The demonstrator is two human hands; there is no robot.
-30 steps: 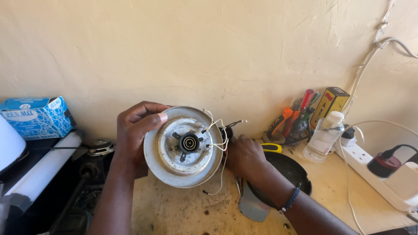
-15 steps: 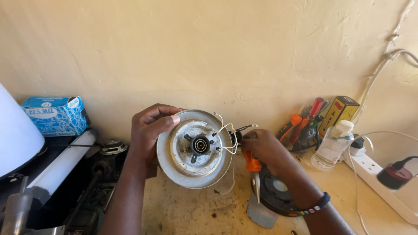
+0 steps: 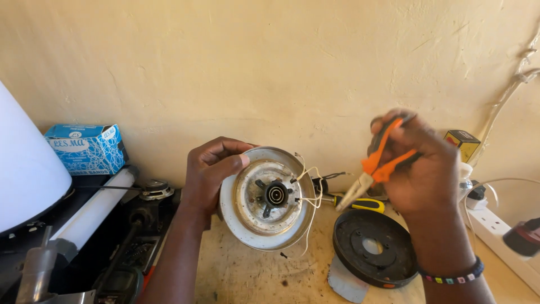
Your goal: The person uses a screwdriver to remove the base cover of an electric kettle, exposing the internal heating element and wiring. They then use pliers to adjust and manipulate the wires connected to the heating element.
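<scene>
My left hand (image 3: 212,174) grips the left rim of a round white and metal kettle base (image 3: 264,198), tilted so its underside faces me. A black connector sits at its centre and thin white wires (image 3: 309,186) stick out on its right side. My right hand (image 3: 422,163) is raised to the right of the base and holds orange-handled long-nose pliers (image 3: 374,169). The pliers' tip points down-left and stops just short of the wires.
A black round plastic cover (image 3: 373,247) lies on the workbench under my right hand. A yellow-handled screwdriver (image 3: 360,204) lies behind it. A blue box (image 3: 85,147) stands at the back left. A white power strip (image 3: 495,225) runs along the right. Dark appliance parts (image 3: 124,242) fill the left.
My right hand left the wires, picked up the orange-handled pliers and lifted them beside the base. The view shifted right, and the black cover now shows in full.
</scene>
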